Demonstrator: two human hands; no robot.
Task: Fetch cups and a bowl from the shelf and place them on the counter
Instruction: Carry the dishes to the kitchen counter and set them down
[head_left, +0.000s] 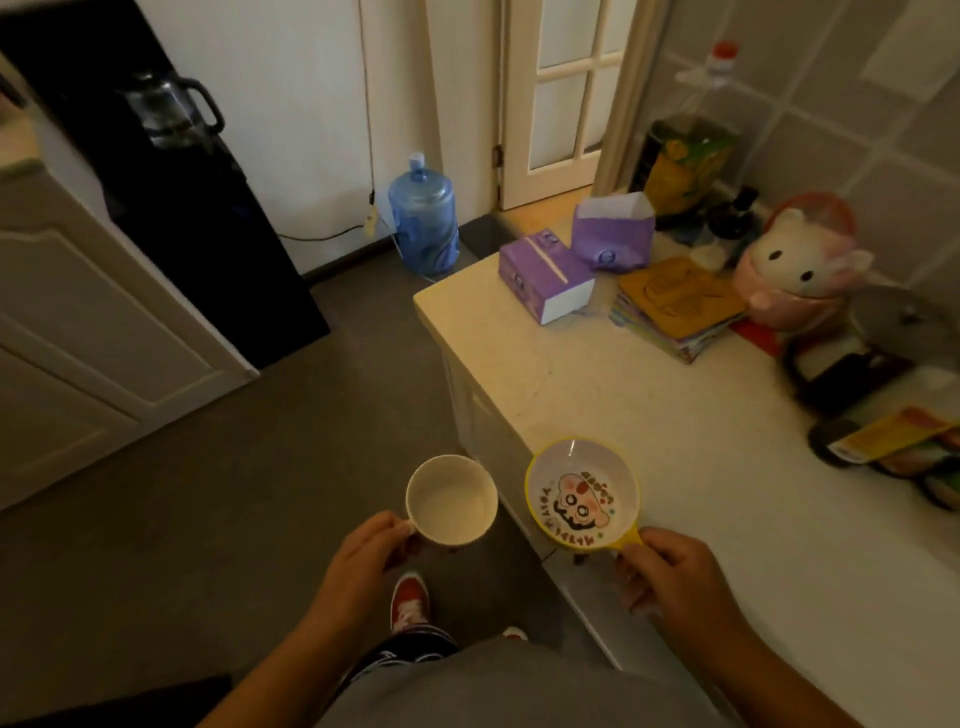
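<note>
My left hand (366, 551) grips the handle of an empty white cup (451, 500), held upright over the grey floor just left of the counter. My right hand (670, 577) holds the yellow handle of a small yellow-rimmed bowl (582, 493) with a cartoon face printed inside. The bowl hangs over the front left edge of the pale counter (675, 431). Cup and bowl are side by side, a small gap between them. No shelf is in sight.
On the counter's far end lie two purple boxes (545, 280), a stack of books (680, 306), a plush toy (800, 265), an oil bottle (691, 145) and dark packaged items (893, 447) at right. A blue water jug (423, 223) stands on the floor; a dark water dispenser (171, 182) stands at left.
</note>
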